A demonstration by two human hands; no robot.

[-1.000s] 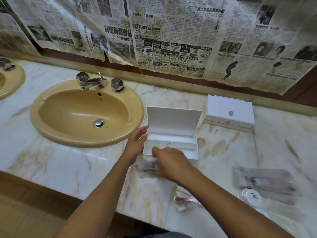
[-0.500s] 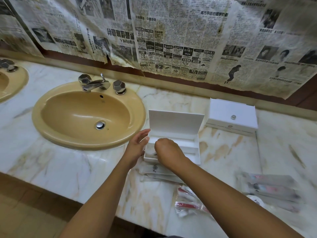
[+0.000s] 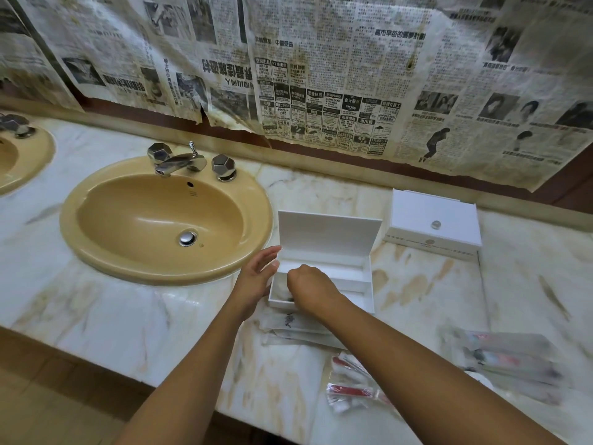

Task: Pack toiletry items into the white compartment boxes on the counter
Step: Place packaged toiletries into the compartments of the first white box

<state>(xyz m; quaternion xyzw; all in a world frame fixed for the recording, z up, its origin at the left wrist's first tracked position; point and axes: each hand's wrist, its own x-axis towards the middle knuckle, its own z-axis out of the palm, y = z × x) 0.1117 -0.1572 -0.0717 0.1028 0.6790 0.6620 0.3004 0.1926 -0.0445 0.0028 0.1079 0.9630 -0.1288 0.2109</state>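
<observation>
An open white compartment box (image 3: 349, 277) stands on the marble counter with its lid raised. My left hand (image 3: 256, 279) rests against the box's left wall with its fingers straight. My right hand (image 3: 309, 289) reaches down into the front-left compartment, its fingers curled and mostly hidden behind the back of the hand. They seem to pinch a clear packet with a dark print (image 3: 284, 295) that lies in that compartment. More clear packets (image 3: 295, 326) lie just in front of the box. A second white box (image 3: 433, 220) sits closed at the back right.
A yellow sink (image 3: 96, 252) with a chrome faucet (image 3: 176, 160) lies left of the box. Red-and-clear wrapped items (image 3: 353, 387) sit near the counter's front edge. Several wrapped toothbrush packs (image 3: 513, 354) lie at the right. Newspaper covers the wall behind.
My right hand rose from the packets in front of the box and moved into the front-left compartment. My left hand stayed against the box's left side.
</observation>
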